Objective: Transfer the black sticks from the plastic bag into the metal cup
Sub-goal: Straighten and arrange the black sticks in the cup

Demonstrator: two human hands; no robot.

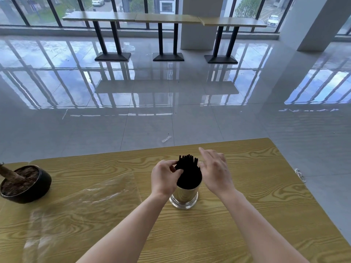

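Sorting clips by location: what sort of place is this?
Probably a café or office canteen: high counter tables along full-height windows, a glossy tiled floor, and this wood-grain table.

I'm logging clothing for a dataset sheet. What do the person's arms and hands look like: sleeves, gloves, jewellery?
The left forearm and right forearm are bare down to the frame's lower edge; no sleeve is in view. The left hand and right hand wear no gloves. No watch or bracelet shows at either wrist, and no ring on the fingers visible.
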